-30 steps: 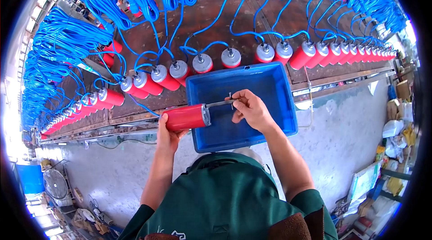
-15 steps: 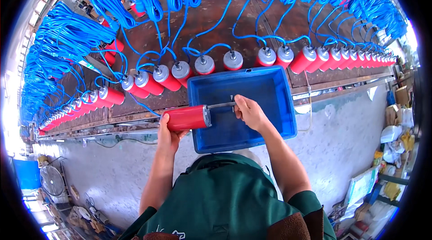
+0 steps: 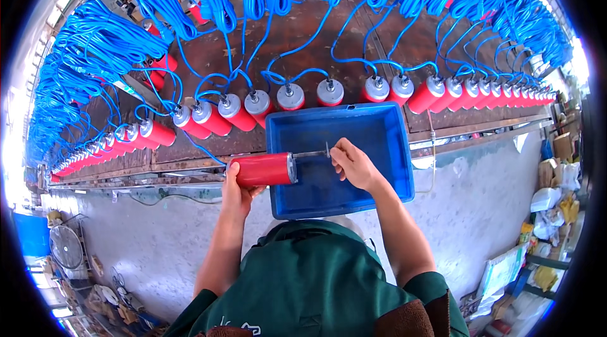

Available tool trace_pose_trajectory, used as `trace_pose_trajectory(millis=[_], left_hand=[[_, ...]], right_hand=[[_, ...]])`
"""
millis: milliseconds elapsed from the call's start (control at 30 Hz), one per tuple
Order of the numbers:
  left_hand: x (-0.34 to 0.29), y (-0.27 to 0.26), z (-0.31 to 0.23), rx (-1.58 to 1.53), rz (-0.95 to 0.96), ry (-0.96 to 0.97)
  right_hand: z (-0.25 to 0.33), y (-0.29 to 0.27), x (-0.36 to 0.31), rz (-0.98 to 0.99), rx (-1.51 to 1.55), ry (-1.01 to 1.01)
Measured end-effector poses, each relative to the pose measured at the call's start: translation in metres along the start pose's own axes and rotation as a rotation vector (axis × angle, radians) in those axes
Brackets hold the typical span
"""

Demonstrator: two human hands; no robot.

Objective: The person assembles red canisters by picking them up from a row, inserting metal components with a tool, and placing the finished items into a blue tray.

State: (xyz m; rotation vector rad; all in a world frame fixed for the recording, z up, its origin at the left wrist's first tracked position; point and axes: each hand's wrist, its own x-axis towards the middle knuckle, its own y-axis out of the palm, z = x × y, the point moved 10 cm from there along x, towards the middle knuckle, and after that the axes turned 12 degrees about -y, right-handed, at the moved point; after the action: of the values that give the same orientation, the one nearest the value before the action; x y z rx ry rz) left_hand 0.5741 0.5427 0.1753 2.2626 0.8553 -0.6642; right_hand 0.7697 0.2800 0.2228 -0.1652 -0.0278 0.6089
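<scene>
In the head view, the red cylinder [image 3: 260,169] lies on its side in the left hand [image 3: 238,190], over the left part of one blue bin [image 3: 360,123] at the bench's near edge; the hand wraps its left end, thumb on top. It looks stiff and fairly heavy, its glossy shell perhaps slippery, so a full grip around the body seems best, clear of the cable at its left end. One thin metal rod [image 3: 308,154] with a crossbar juts from its right end. The right hand [image 3: 355,165] is half closed, fingertips at that crossbar; whether they pinch it I cannot tell. Four upright red cylinders [image 3: 330,93] stand just beyond the bin; those farther left and right crowd too closely to count.
</scene>
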Motion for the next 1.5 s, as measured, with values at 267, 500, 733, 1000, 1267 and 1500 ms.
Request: trace_pose_trajectory(millis=[267,500,733,1000,1267,1500], left_hand=[[-0.003,0.004,0.0,0.049,0.003,-0.002],[0.0,-0.002,0.002,0.023,-0.008,-0.019],[-0.005,0.0,-0.001,-0.003,-0.054,-0.001],[0.0,-0.003,0.002,-0.048,-0.026,0.011],[0.001,-0.006,0.0,-0.002,-0.045,0.018],[0.002,-0.007,0.003,-0.036,-0.069,-0.006]], right_hand=[[-0.011,0.003,-0.002,0.146,-0.131,0.011],[0.055,0.008,-0.002,0.285,-0.336,-0.434],[0.008,0.021,0.004,0.081,0.153,0.238],[0.079,0.005,-0.015,0.211,-0.701,-0.827],[-0.038,0.028,0.003,0.126,0.376,0.492],[0.065,0.014,-0.005,0.328,-0.639,-0.73]])
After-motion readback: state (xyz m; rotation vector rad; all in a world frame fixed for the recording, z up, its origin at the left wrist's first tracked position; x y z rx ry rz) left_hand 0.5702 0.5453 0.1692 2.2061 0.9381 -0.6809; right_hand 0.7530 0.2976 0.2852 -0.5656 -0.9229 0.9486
